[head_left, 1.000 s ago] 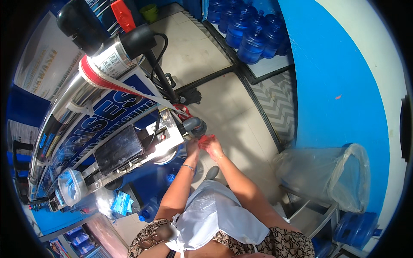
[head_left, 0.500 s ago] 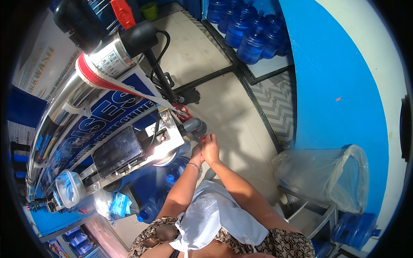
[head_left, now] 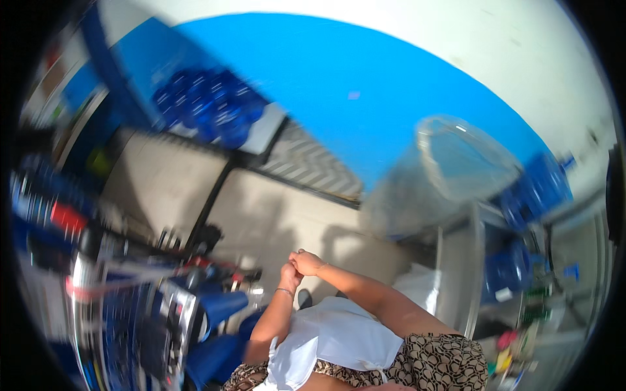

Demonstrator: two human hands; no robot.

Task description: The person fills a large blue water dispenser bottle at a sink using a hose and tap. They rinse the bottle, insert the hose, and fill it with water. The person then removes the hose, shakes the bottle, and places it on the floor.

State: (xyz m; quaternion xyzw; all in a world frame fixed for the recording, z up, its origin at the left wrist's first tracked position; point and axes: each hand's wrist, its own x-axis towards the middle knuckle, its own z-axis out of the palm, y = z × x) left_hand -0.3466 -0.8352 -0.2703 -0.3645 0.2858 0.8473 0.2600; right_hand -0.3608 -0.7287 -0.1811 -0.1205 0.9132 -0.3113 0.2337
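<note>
While left hand (head_left: pixel 291 274) and right hand (head_left: pixel 307 263) touch, fingers curled, cannot tell whether anything sits inside. White apron (head_left: pixel 349 329) nearest, just below hands; clear plastic bag (head_left: pixel 417 179) beyond right hand, apart. Loosened grip could drop any hidden item onto floor (head_left: pixel 310 212).

A blue and white wall (head_left: pixel 365 72) stands beyond a beige, shadowed floor (head_left: pixel 306 218).

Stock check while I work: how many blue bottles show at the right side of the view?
2: the upper bottle beside the clear plastic bag, and the lower bottle beneath it. Others may be hidden in that blurred area.
</note>
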